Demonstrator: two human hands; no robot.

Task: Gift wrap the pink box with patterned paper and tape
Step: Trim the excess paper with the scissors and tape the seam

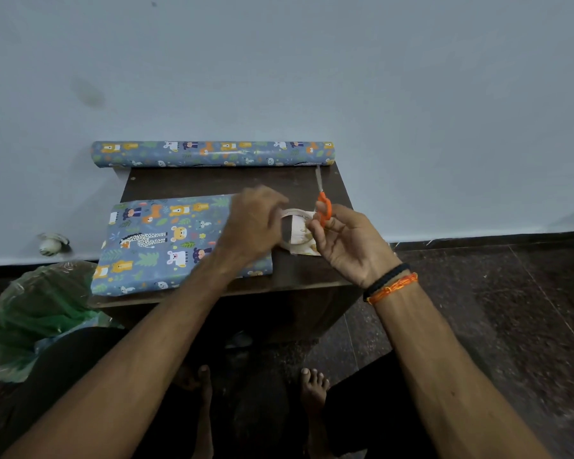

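From the head camera I look down on a small dark table (299, 183). The box (166, 240) lies on its left part, already covered in the blue patterned paper, so no pink shows. Its long axis runs left to right, a little tilted, and its right end is hidden behind my left hand (252, 223).

My left hand is above this right end. Its fingers are curled around the left side of the tape roll (297, 231), and I hold the roll just over the table edge of the box. My right hand (342, 240) is beside it on the right. Its fingers pinch at the roll, at what seems to be the loose end of tape, but the exact grip is blurred. The orange scissors (323, 207) lie just behind this hand; I cannot tell whether a finger touches them.

The box is to the left of both hands, so my left hand is the nearer one. I judge that the coming strip must travel leftward, onto the open right end.

The paper roll (212, 154) rests along the wall, well apart.
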